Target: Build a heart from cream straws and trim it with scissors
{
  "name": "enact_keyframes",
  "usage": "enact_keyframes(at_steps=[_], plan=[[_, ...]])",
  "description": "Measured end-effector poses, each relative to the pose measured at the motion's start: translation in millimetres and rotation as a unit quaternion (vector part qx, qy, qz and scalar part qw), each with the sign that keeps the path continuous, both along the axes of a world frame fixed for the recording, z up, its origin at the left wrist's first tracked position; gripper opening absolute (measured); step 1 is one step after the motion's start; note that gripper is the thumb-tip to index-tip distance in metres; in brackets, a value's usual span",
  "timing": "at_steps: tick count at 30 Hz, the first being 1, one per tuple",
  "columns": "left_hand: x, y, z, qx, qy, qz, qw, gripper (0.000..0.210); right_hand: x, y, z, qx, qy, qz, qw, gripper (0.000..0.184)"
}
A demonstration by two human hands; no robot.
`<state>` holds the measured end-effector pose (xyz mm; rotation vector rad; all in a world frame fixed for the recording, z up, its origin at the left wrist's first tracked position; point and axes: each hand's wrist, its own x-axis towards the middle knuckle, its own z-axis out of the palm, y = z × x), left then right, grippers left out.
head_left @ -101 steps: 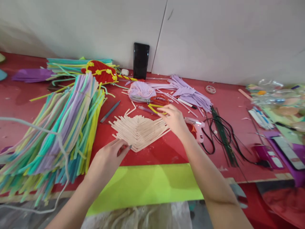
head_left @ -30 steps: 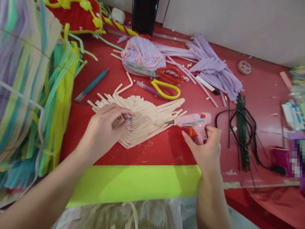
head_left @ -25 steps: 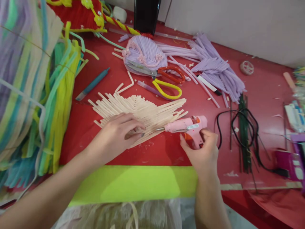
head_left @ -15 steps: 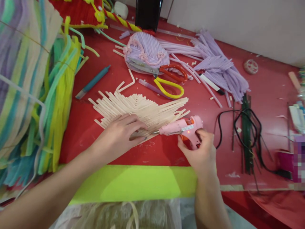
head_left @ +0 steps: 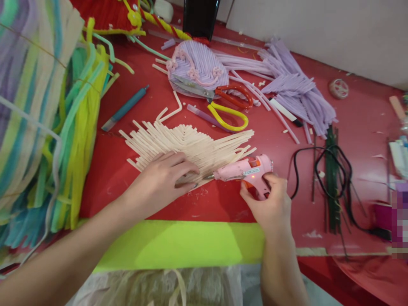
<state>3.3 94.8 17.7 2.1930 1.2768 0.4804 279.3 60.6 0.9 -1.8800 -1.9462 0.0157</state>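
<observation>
Cream-coloured chevron panel of soft pipe-cleaner strips, its pale rows meeting at a central seam, lies flat on the glossy red table in front of me. Nearest to my body, a lime-green rectangular sheet runs along the table's near side, my left forearm crossing it. That forearm slants in from the lower left, and my left hand is palm down over the panel's near side, fingers bent, thumb and forefinger curved toward each other; whether they pinch a strip I cannot tell. My right forearm rises almost straight from below, and my right hand wraps the handle of a pink plastic glue gun, thumb on the handle's left side, fingers behind it. I hold the gun with its nozzle pointing left and slightly down at the panel's lower right edge, near my left fingertips; whether the tip touches I cannot tell. Beyond the panel rest metal scissors with one red and one yellow handle loop, their blades at the near edge of a lilac, ribbed oval piece trimmed in pink. Farther off, a glossy black upright slab stands near the pale wall.
</observation>
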Motion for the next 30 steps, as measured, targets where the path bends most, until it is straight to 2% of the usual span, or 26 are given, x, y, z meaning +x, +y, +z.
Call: enact_keyframes(at_steps=[4, 16, 26, 30], plan=[[0, 0, 0.4, -0.006, 0.004, -0.002, 1.000, 0.013, 1, -1, -0.1, 0.012, -0.019, 0.008, 1.000, 0.037], [0, 0, -1.0, -0.005, 0.006, -0.001, 1.000, 0.014, 11, -4, -5.0, 0.012, -0.013, -0.025, 1.000, 0.040], [1, -4, -0.7, 0.021, 0.031, -0.002, 0.999, 0.017, 15, -4, -3.4, 0.046, -0.052, -0.032, 0.997, 0.040], [2, -4, 1.1, 0.035, 0.042, -0.002, 0.998, 0.018, 16, -4, -2.2, 0.043, -0.037, -0.041, 0.998, 0.042]])
